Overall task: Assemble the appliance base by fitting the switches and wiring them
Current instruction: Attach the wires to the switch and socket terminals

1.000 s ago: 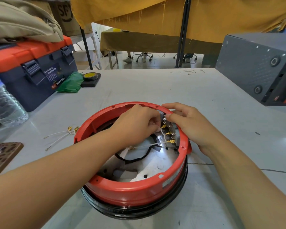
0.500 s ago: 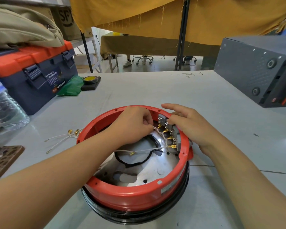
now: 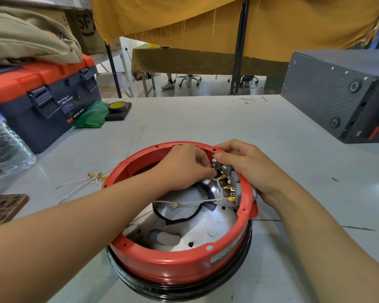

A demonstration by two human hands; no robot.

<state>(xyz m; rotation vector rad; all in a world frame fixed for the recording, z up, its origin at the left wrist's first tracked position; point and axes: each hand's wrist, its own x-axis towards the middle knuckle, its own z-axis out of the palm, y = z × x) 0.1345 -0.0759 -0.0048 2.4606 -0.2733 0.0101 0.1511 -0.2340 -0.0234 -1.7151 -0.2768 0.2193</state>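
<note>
Red plastic forms the ring of the appliance base, which sits on the grey table over a black lower rim, its metal floor showing inside. On the inner wall at the right side of the ring the grey switches are already seated, so the fitting part looks largely done. Wiring is under way: several brass terminals are pushed onto the switch tabs lower down, with white wires looping between them, and one long white wire runs from the lowest terminal across the floor to a ring lug that lies loose. The upper tabs look bare, and a bundle of spare wires with brass ends waits on the table just left of the base, so I judge a good share of the connections is still to come.

The left hand reaches inside the ring, its fingertips pinched at a brass connector against the upper switch tabs; the connector itself is mostly hidden by the fingers. The right hand drapes over the rim from outside, fingers curled round the switch block and the wall, apparently bracing it against the push. The switches lie directly between the two hands, touching both.

Further off stand a blue and orange toolbox, a water bottle, a roll of yellow tape and a dark grey box.
</note>
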